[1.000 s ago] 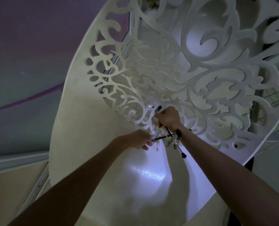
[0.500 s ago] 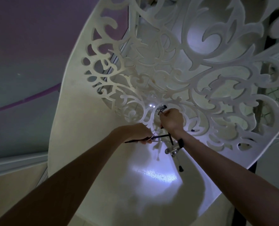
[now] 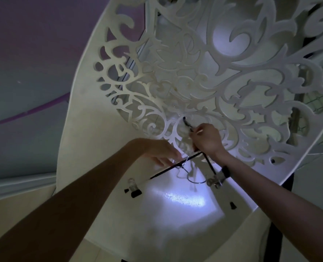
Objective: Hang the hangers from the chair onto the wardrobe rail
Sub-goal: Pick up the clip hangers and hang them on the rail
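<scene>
A white, glossy chair seat [image 3: 175, 220], below a scroll-cut white chair back [image 3: 223, 72], carries 1 black-tipped metal clip [image 3: 133, 188].

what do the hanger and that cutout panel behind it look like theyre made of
Hanger: thin black rod, probably coated metal; its clips glint silver like bare metal. Cutout panel: flat white board with sawn scrollwork, likely painted wood or MDF, with a soft sheen.

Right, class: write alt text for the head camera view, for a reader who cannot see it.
Two bare arms reach up in dim light; the right hand grips the neck of a black clip hanger, its hook against a white scroll-cut fretwork panel. The left hand touches the hanger's black arm, where a thin silver wire hanger dangles.
</scene>
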A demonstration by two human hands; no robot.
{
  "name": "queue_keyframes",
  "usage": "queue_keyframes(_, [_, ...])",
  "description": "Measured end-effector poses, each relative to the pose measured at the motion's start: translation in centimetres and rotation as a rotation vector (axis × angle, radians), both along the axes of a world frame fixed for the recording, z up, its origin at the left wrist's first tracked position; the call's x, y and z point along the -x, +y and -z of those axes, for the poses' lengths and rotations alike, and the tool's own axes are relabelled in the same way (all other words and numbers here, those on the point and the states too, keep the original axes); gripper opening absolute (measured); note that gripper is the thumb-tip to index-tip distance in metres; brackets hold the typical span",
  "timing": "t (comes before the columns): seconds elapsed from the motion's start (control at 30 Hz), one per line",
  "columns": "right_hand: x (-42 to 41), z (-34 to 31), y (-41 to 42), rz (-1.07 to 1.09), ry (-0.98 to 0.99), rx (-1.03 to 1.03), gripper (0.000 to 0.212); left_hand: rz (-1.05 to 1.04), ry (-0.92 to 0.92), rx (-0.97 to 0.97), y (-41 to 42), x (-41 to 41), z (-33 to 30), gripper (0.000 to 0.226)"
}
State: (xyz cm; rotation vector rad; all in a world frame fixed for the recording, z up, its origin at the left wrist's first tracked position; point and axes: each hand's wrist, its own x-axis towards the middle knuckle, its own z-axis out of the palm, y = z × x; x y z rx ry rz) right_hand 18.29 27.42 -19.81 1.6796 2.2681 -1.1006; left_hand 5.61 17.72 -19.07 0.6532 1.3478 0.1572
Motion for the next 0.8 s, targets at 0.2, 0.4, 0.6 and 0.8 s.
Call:
queue_keyframes(0.2, [-2.9,-1.6,-2.0,0.118,0.194,0.363,0.011,-0.029,0.145,-0.091,-1.7,-1.7,-0.5,0.065])
queue_keyframes(0.4, [-5.9,-1.9,-4.7,0.128,0.265,0.33,0.018,0.147,0.394,-0.163,-4.6,-6.6,0.7,0.027])
queue_keyframes(0.6, [-7.8,-3.4,-7.8,0.157,0.434,0.549,0.01,-0.04,0.393,-0.092,-8.1,-7.7,0.0,0.018])
queue_keyframes(0.8, [-9.0,-8.6,-11.6,0.09,0.503,0.576,0.008,-0.343,0.206,-0.099,-14.4,-7.7,-6.7,0.009])
